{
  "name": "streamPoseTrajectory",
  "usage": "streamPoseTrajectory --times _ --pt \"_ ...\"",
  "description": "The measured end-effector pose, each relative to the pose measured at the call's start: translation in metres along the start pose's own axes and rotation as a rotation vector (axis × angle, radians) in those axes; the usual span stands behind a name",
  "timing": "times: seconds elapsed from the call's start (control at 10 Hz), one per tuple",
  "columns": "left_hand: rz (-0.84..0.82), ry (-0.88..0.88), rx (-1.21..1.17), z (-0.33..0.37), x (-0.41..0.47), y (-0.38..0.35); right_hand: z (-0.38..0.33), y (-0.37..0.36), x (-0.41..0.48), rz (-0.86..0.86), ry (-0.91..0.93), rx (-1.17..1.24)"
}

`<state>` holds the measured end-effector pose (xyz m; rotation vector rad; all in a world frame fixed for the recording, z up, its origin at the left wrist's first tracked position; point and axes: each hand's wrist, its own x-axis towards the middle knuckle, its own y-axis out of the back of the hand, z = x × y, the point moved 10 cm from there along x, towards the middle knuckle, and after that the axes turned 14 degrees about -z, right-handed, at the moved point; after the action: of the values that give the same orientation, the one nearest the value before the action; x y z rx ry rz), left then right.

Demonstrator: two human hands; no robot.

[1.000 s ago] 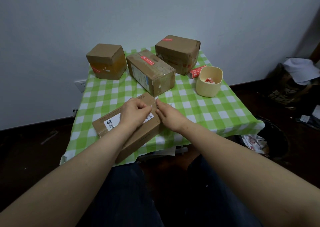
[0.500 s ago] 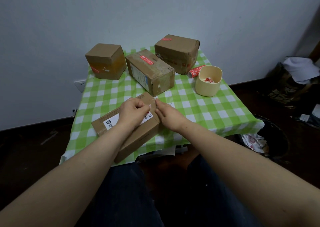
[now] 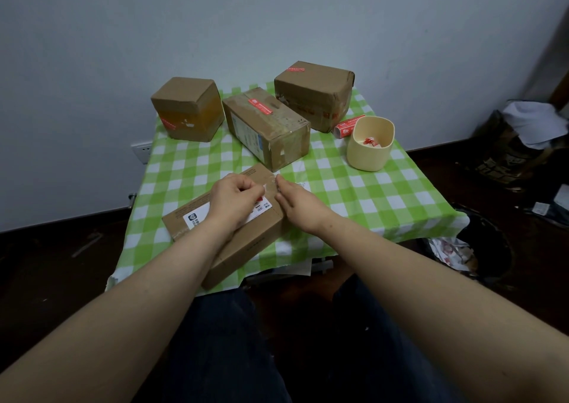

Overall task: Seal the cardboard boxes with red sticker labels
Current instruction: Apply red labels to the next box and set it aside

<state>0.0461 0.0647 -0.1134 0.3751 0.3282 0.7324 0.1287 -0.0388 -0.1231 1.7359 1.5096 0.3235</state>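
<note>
Flat cardboard box (image 3: 243, 236) at near edge of tabletop (image 3: 369, 193). Left hand (image 3: 235, 201) on box top, fingers curled, grip pinching red sticker (image 3: 260, 199). Right hand (image 3: 297, 201) at box's right edge, fingers together, grip unclear.

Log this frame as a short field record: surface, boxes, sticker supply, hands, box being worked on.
surface: green checked tablecloth
sealed boxes: three at the back, each with a red sticker: cube box, long box, large box
supply: sticker roll beside cream cup
current box: flat box, near edge
left hand: on flat box, red scrap at fingers
right hand: at box's right end
</note>
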Motion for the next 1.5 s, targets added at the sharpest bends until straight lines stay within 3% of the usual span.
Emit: streamPoseTrajectory --times 0.9,1.1,1.4,1.5 --pt "-0.035 0.057 -0.136 -0.001 -0.005 -0.003 0.002 -0.001 0.003 0.002 -0.003 0.003" --pt "-0.028 0.145 -0.357 -0.006 -0.006 0.002 0.001 -0.001 0.002 0.001 0.001 0.005" --pt "-0.052 0.139 -0.306 0.001 -0.009 0.006 0.002 0.001 0.002 0.008 -0.017 -0.023" --pt "-0.042 0.09 -0.187 0.005 -0.006 0.016 -0.005 0.018 -0.005 0.162 -0.004 -0.103"
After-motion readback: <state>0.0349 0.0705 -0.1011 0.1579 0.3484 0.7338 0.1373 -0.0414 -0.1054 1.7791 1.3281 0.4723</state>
